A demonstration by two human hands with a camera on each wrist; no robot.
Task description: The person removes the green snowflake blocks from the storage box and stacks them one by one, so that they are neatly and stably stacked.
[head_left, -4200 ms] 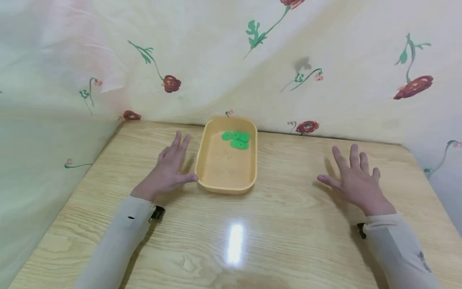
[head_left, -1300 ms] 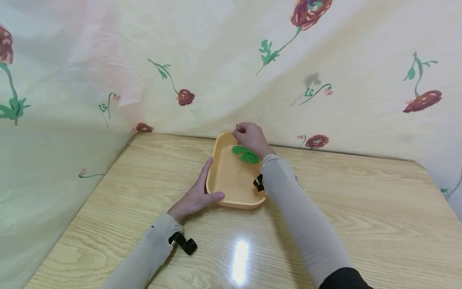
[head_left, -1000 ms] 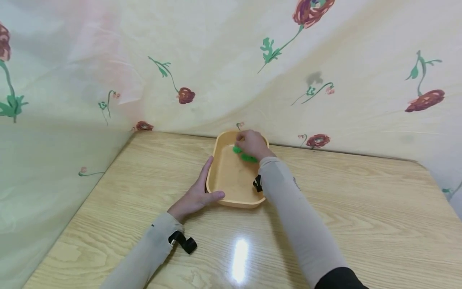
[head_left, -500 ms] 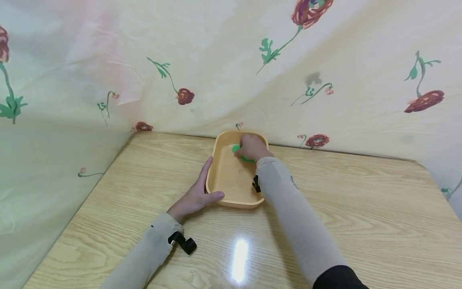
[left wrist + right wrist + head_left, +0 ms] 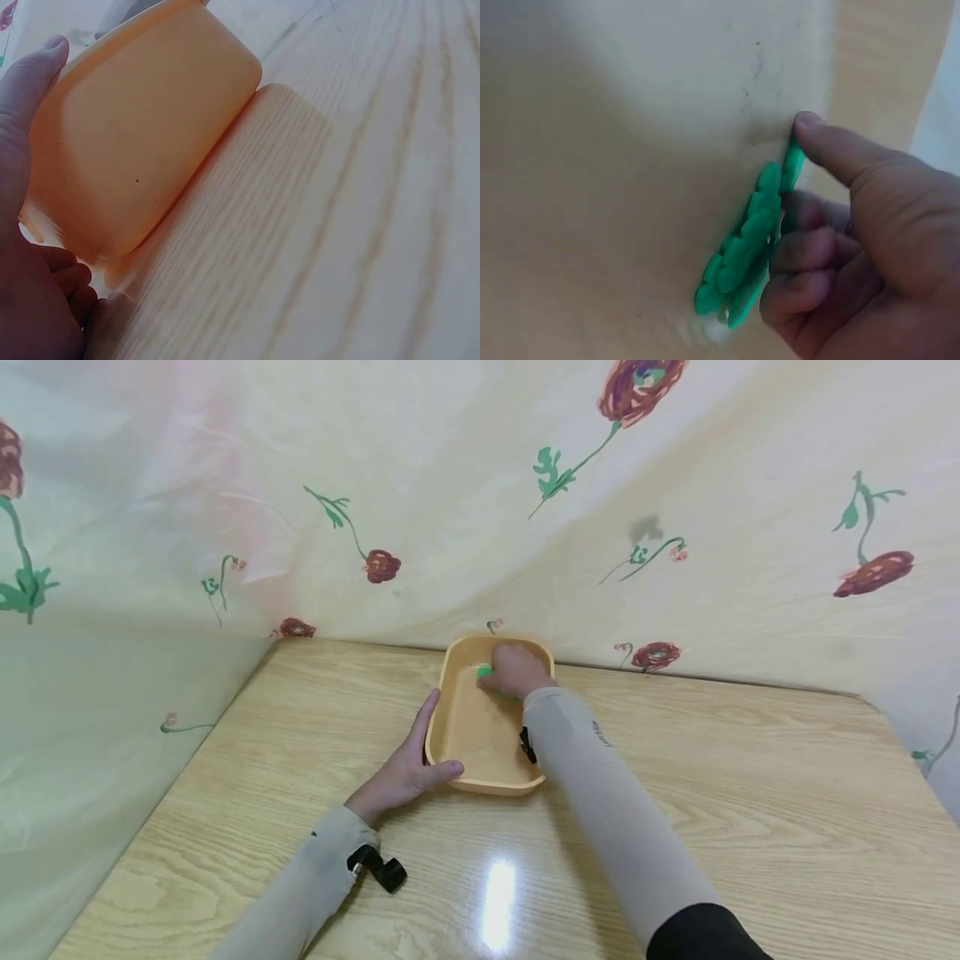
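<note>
In the head view a shallow tan plastic tray stands at the back of the table. My left hand holds its near left corner, thumb over the rim and fingers along the side. The left wrist view has the tray's outer wall between thumb and curled fingers. My right hand is down inside the tray's far end. Several green, scalloped flat discs lie overlapped there, mostly hidden from the head view. In the right wrist view, my right thumb and curled fingers pinch one green disc at the pile's edge.
The wood-grain table extends to both sides of the tray. A floral cloth hangs directly behind the tray and along the left side. A black wrist camera sticks out from my left sleeve.
Both hands started apart and spread over the table. My left hand came to hold the tray, and my right hand reached across and lowered onto the discs, covering most of them.
</note>
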